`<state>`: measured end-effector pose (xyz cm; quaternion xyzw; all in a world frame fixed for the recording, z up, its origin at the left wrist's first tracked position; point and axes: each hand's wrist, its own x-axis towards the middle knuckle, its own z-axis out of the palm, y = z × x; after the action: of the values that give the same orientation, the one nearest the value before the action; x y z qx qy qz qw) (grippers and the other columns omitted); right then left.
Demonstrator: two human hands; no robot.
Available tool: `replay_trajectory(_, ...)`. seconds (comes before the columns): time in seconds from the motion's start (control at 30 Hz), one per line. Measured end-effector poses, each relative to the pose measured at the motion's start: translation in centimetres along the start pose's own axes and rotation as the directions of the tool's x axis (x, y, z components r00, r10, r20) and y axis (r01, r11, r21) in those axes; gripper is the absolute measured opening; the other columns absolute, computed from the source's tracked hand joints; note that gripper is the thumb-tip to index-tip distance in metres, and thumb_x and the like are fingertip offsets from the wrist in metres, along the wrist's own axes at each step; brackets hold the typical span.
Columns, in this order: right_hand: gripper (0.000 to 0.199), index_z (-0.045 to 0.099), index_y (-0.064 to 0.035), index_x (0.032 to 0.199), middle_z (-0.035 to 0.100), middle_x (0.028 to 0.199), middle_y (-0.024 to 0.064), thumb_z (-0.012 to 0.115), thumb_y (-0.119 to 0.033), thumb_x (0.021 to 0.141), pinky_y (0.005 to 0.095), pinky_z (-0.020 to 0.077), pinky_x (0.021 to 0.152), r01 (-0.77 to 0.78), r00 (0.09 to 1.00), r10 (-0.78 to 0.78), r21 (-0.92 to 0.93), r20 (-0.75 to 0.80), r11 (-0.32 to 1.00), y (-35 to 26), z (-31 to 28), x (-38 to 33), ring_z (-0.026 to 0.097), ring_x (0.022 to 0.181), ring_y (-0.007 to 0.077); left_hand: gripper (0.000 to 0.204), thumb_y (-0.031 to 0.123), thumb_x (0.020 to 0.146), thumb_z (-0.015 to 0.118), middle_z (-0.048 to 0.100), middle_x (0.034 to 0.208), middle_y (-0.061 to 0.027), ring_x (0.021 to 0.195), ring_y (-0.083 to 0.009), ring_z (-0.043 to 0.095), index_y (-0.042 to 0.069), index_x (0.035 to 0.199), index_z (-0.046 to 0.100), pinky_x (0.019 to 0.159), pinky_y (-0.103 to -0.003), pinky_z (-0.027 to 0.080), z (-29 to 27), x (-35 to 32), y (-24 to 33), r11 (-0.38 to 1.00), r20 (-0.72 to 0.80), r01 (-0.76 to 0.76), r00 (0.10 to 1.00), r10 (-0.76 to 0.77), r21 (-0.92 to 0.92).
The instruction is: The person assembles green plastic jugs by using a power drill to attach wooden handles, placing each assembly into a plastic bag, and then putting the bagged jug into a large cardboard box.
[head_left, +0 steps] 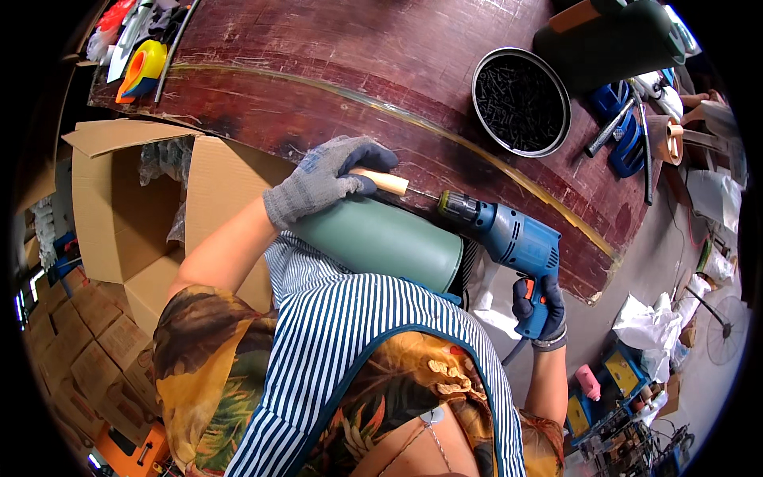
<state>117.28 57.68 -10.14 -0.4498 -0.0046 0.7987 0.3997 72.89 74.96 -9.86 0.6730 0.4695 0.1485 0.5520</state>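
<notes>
My left hand (pixel 330 176), in a grey knit glove with dark fingers, is closed around a short light wooden handle (pixel 385 181). Below it, a green cylinder (pixel 381 242) lies on its side across my lap, against the table edge; whether my left palm also presses on it I cannot tell. In my right hand (pixel 547 312), gloved too, is the grip of a blue power drill (pixel 517 238), fingers by its orange trigger. The drill points left, and its thin bit reaches the wooden handle's end; whether it has entered the wood is unclear.
A round tin (pixel 520 102) of dark screws stands on the worn red-brown table (pixel 334 48), near a dark green container (pixel 612 48) and tools with blue parts (pixel 624 131). A yellow tape dispenser (pixel 143 70) is at far left. An open cardboard box (pixel 127 215) stands beside my left arm.
</notes>
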Motion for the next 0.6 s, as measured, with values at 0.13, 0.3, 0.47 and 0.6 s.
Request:
replay_trajectory(0.13, 0.058, 0.046, 0.0008, 0.136, 0.061, 0.091, 0.0152, 0.059, -0.042, 0.099, 0.0268, 0.0461, 0.056, -0.001, 1.0, 0.001, -0.009, -0.004, 1.0, 0.6, 0.0, 0.3, 0.054, 0.061, 0.0176, 0.042, 0.011, 0.084, 0.07, 0.066, 0.12, -0.0121, 0.115, -0.023, 0.062, 0.004, 0.125, 0.063, 0.104, -0.038, 0.047, 0.0, 0.0, 0.2, 1.0, 0.009, 0.001, 1.0, -0.001, -0.013)
replay_trajectory(0.3, 0.065, 0.049, -0.0005, 0.135, 0.064, 0.096, 0.0164, 0.069, -0.042, 0.09, 0.0275, 0.0487, 0.058, 0.056, 0.998, -0.055, -0.167, 0.007, 0.984, 1.1, -1.5, 1.3, 0.058, 0.064, 0.0193, 0.041, 0.01, 0.085, 0.069, 0.066, 0.121, -0.0118, 0.116, -0.0232, 0.062, 0.003, 0.125, 0.063, 0.105, -0.039, 0.046, -0.1, 0.1, 0.1, 0.998, 0.023, -0.025, 0.999, 0.026, -0.054)
replay_trajectory(0.47, 0.07, 0.052, 0.0027, 0.133, 0.066, 0.104, 0.0173, 0.077, -0.034, 0.078, 0.0352, 0.0554, 0.067, 0.081, 0.995, -0.068, -0.19, 0.076, 0.978, 0.5, -0.5, 2.4, 0.064, 0.076, 0.0243, 0.042, 0.009, 0.086, 0.069, 0.065, 0.123, -0.0116, 0.118, -0.022, 0.061, 0.003, 0.127, 0.062, 0.106, -0.038, 0.046, -0.5, 0.2, 0.3, 0.987, 0.075, 0.003, 0.997, 0.009, -0.161)
replay_trajectory(0.6, 0.073, 0.051, 0.0042, 0.136, 0.064, 0.12, 0.0223, 0.077, -0.027, 0.075, 0.0431, 0.0569, 0.083, 0.111, 0.985, -0.058, -0.335, 0.165, 0.936, 0.5, -2.7, 2.3, 0.068, 0.096, 0.0329, 0.044, 0.009, 0.086, 0.072, 0.064, 0.126, -0.0112, 0.12, -0.0204, 0.059, 0.003, 0.128, 0.062, 0.107, -0.037, 0.046, -0.3, -0.3, 0.1, 0.999, 0.066, -0.03, 0.997, 0.032, -0.04)
